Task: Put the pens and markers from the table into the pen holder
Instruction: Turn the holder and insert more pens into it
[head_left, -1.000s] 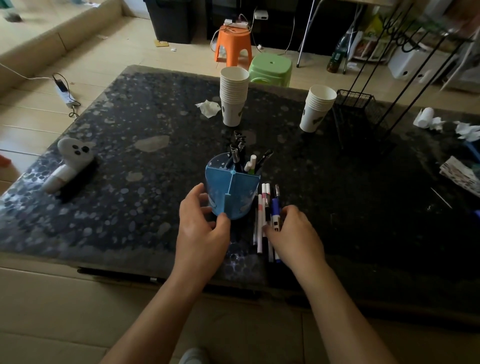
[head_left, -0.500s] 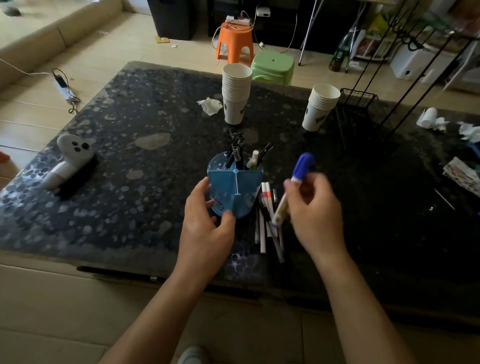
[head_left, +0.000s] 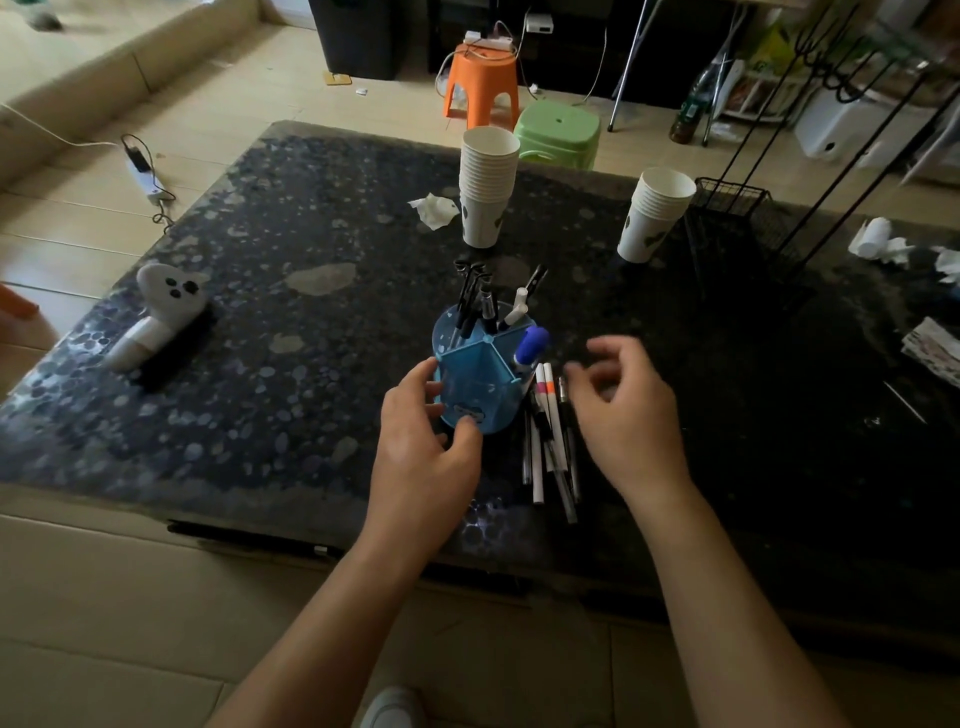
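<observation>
A blue pen holder (head_left: 480, 387) with divided compartments stands near the front of the dark table (head_left: 291, 332). My left hand (head_left: 423, 457) grips its near left side. Several dark pens (head_left: 475, 301) and a white one stand in its far compartments. A blue-capped marker (head_left: 529, 351) leans in its right compartment. My right hand (head_left: 626, 415) hovers just right of the holder, fingers apart and empty. Several pens and markers (head_left: 550, 441) lie on the table between my hands, close against the holder.
Two stacks of paper cups (head_left: 487, 187) (head_left: 652, 215) stand behind the holder, with a crumpled tissue (head_left: 435, 209) beside the left one. A white ghost-shaped item (head_left: 156, 312) lies at left. A black wire rack (head_left: 737, 228) and scattered paper sit at right.
My right hand lifted the blue-capped marker from the pile, dropped it into the holder's right compartment and let go. My left hand stayed on the holder.
</observation>
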